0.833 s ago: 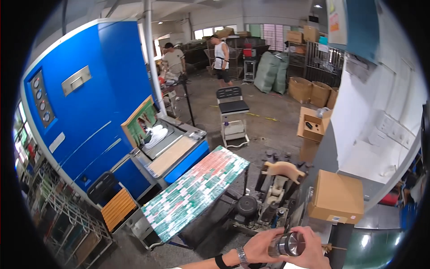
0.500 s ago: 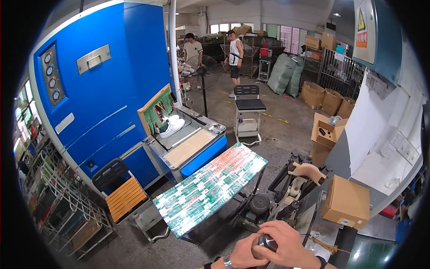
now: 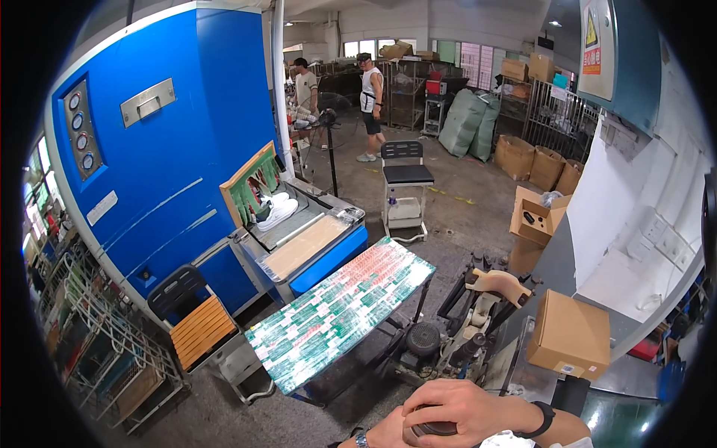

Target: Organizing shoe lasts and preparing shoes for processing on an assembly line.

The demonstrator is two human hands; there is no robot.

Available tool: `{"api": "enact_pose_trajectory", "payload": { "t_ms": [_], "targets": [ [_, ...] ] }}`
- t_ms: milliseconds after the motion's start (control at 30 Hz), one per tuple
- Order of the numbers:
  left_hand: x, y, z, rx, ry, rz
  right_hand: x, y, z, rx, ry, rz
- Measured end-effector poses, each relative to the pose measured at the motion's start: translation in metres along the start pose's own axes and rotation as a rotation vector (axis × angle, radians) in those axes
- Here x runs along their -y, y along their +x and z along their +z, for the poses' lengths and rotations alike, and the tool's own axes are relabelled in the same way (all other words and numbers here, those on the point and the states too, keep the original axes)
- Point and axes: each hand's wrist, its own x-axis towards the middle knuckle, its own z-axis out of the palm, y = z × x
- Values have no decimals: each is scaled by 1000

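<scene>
At the lower edge, both my hands are closed round a bottle with a dark round cap (image 3: 435, 428). My right hand (image 3: 464, 405) lies over its top, fingers curled across the cap. Lower and to the left, my left hand (image 3: 387, 431) grips its side, partly cut off by the picture's edge. Most of the bottle is hidden by my fingers. Just beyond my hands stands a machine with a motor (image 3: 423, 339) and a cream-coloured curved pad (image 3: 499, 287).
A green-and-white patterned table (image 3: 336, 317) stands ahead, left of the machine. Past it, white shoes (image 3: 278, 212) lie on a blue machine's bench. A cardboard box (image 3: 570, 334) sits at right, a slatted chair (image 3: 202, 332) at left, a black-seated chair (image 3: 408, 175) ahead. Two people stand far back.
My hands and the bottle have moved lower, and my right hand now covers more of the cap. The view has shifted slightly. At the back, the two people have turned and stepped.
</scene>
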Motion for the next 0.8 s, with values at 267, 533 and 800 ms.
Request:
{"api": "enact_pose_trajectory", "payload": {
  "t_ms": [267,533,800],
  "targets": [
    [-25,22,16,-101,29,141,7,-20,-14,-34,-51,-56],
    [-24,4,26,-203,-79,-125,12,-37,26,-321,-214,112],
    [113,-10,23,89,447,-2,-24,-85,81,-764,-328,344]
  ]
}}
